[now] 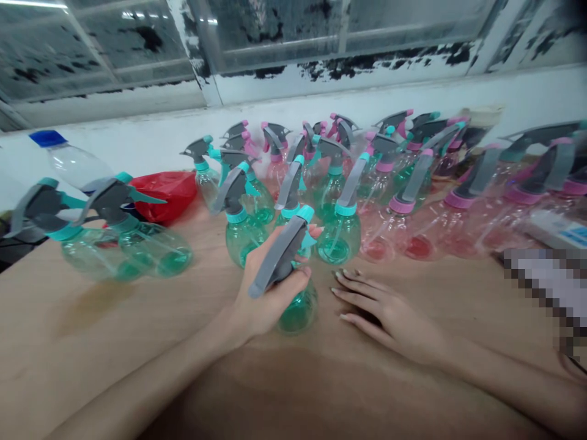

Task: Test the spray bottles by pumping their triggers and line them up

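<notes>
My left hand (pixel 268 290) is wrapped round the neck of a green spray bottle (pixel 297 305) with a grey trigger and teal cap, standing on the wooden table (pixel 92 342). My right hand (pixel 380 308) lies flat on the table just right of that bottle, fingers stretched out and holding nothing. Behind them stand several more green spray bottles (pixel 337 235) in a cluster. To the right of these, several pink spray bottles (pixel 413 226) stand close together.
Two green spray bottles (pixel 137 238) stand apart at the left. A red plastic bag (pixel 167 192) and a clear bottle with a blue cap (pixel 68 162) sit behind them. A white wall (pixel 137 137) and window run along the back edge.
</notes>
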Available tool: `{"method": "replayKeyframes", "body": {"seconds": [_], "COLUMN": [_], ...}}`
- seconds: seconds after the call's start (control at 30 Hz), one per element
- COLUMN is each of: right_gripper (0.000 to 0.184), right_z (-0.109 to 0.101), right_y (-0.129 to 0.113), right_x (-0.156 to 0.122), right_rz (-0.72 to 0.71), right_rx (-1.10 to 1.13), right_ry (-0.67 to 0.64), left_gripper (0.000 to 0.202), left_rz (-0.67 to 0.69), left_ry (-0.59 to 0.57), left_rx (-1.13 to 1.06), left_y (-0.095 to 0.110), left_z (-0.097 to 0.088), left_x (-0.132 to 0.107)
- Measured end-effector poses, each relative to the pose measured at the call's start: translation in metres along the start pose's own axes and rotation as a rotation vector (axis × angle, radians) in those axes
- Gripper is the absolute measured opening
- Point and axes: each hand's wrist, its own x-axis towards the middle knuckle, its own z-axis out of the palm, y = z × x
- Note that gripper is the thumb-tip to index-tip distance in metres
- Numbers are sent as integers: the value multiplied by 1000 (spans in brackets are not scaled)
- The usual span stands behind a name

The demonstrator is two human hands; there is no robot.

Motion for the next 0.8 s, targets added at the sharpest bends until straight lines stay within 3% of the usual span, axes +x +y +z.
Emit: {"method": "replayKeyframes", "body": {"seconds": [0.13,0.37,0.6,0.8], "right_gripper": [39,39,40,40], "right_z": [1,0,0,-1], "right_y": [1,1,1,1], "right_x": [-1,0,-1,-1], "right_rz": [5,1,4,-3], "right_rx": [24,21,45,-1], "right_ry": [12,9,15,-15], "left_gripper": [34,16,24,44], "left_rz": [41,28,33,49], "left_ry": [-60,-52,-64,-125], "left_rx": [-85,-71,-79,-88], "left_y": [-6,-7,-7,-4], "left_z": [-1,-3,-3,-6], "left_x": [1,1,2,2]}}
